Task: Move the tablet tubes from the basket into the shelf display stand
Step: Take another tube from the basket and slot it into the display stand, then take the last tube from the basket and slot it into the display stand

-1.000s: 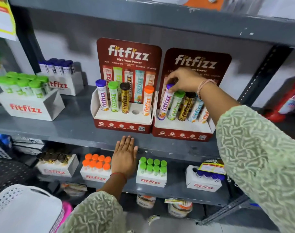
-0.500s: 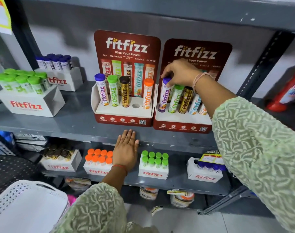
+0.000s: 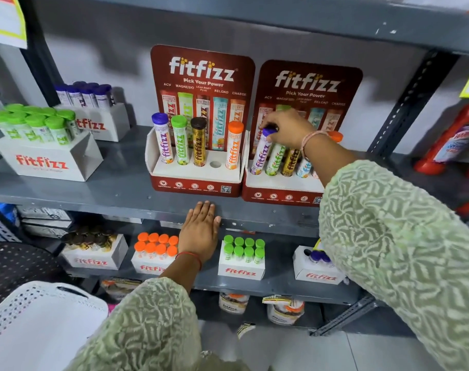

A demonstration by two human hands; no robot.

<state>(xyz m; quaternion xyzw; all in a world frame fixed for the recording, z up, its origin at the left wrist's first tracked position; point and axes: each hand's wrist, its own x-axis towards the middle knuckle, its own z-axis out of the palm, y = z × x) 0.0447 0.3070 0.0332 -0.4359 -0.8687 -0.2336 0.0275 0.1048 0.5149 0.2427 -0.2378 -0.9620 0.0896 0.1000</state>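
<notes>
Two red fitfizz display stands sit side by side on the grey shelf. The left stand (image 3: 196, 187) holds purple, green, brown and orange capped tubes, with one empty hole (image 3: 215, 164) between brown and orange. The right stand (image 3: 281, 196) holds several tubes. My right hand (image 3: 287, 128) grips the cap of the purple-capped tube (image 3: 260, 156), which leans in the right stand's leftmost slot. My left hand (image 3: 201, 231) lies flat, fingers spread, on the shelf's front edge. The white perforated basket (image 3: 35, 317) is at the bottom left.
White fitfizz boxes with green-capped tubes (image 3: 41, 153) and purple-capped tubes (image 3: 94, 113) stand on the shelf's left. The lower shelf carries boxes of brown, orange (image 3: 153, 253), green (image 3: 241, 258) and purple tubes. A red bottle (image 3: 452, 140) stands at the right. Upright shelf posts flank the bay.
The view has shifted slightly. My right hand has stayed on the purple tube's cap, which now sits a little lower in its slot. My left hand stays on the shelf edge.
</notes>
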